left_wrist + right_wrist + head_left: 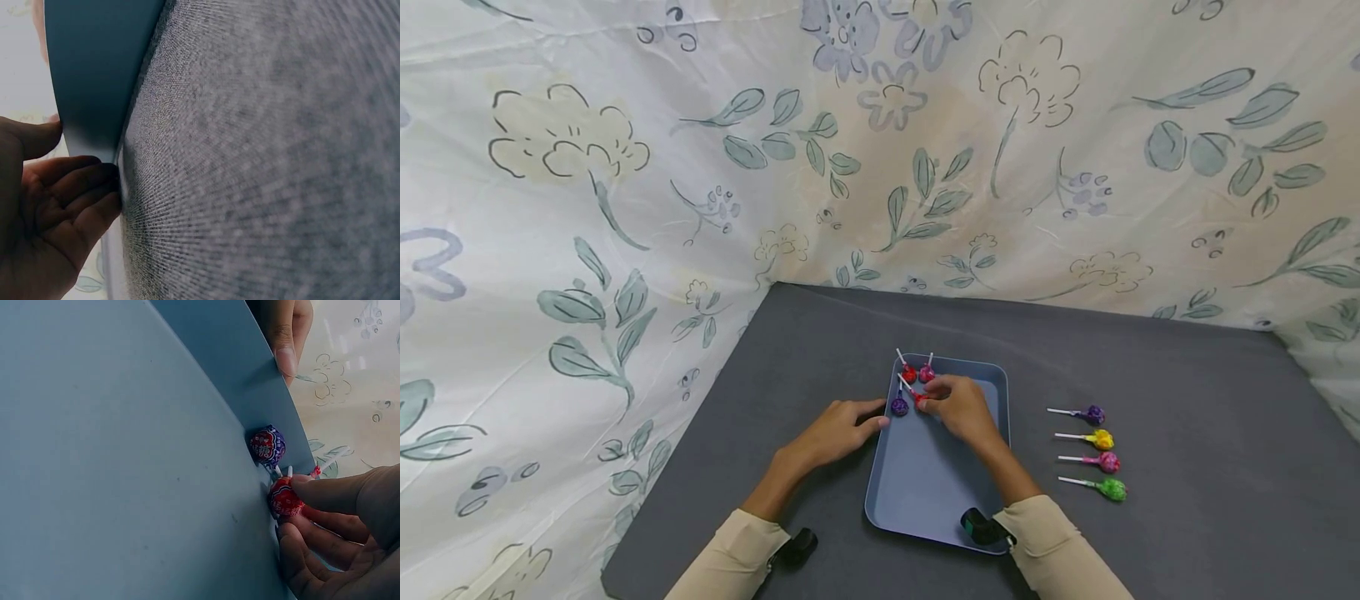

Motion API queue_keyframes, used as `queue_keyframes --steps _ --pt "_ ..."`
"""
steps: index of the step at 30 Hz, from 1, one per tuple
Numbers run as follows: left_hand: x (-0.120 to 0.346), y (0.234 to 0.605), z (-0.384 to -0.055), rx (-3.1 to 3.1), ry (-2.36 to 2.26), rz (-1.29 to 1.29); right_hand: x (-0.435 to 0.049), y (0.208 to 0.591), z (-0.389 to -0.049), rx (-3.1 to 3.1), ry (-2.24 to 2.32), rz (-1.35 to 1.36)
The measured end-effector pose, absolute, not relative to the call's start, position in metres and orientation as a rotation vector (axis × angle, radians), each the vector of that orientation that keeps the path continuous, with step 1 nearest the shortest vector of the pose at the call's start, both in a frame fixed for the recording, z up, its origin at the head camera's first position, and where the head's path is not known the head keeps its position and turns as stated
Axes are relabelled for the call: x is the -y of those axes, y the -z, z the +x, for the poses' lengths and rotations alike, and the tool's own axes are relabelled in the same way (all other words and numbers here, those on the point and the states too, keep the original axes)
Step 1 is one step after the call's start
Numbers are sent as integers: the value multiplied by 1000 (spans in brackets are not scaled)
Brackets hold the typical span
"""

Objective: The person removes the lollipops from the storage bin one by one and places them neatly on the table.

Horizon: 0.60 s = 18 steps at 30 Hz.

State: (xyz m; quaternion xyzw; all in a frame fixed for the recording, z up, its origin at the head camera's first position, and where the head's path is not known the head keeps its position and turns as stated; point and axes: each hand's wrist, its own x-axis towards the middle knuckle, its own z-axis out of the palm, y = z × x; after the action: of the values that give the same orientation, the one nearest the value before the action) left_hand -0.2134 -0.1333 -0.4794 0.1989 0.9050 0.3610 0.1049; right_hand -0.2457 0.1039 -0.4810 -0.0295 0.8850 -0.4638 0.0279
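Note:
My right hand (958, 408) pinches a red-wrapped lollipop (286, 499) between thumb and fingers, low inside the far left part of the blue-grey tray (936, 492). Beside it lies a purple lollipop (899, 407). Just beyond, a red lollipop (909, 375) and a pink lollipop (927, 373) sit in the far left corner, their sticks reaching the far rim. On the tray's left side my left hand (835, 433) touches the rim with its thumb, its loosely bent fingers against the outer wall, as the left wrist view shows.
Right of the tray, a purple lollipop (1094, 414), a yellow lollipop (1102, 439), a pink lollipop (1108, 462) and a green lollipop (1111, 489) lie in a column on the dark grey table (1210, 433), sticks pointing left. Floral cloth (880, 200) hangs behind and at the left.

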Motion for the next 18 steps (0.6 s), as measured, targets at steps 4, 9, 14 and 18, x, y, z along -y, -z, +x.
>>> queue_keyframes --steps 4,9,14,18 --pt "135 479 -213 -2667 -1056 588 -103 481 -245 -2734 1422 -93" --pt "136 479 -213 -2659 -1049 587 -101 480 -242 -2745 1401 -98" --pt "137 478 -211 -2656 -1049 582 -101 477 -238 -2784 1339 -115" --pt "138 477 -211 -2651 -1047 582 -102 470 -233 -2771 1330 -128"
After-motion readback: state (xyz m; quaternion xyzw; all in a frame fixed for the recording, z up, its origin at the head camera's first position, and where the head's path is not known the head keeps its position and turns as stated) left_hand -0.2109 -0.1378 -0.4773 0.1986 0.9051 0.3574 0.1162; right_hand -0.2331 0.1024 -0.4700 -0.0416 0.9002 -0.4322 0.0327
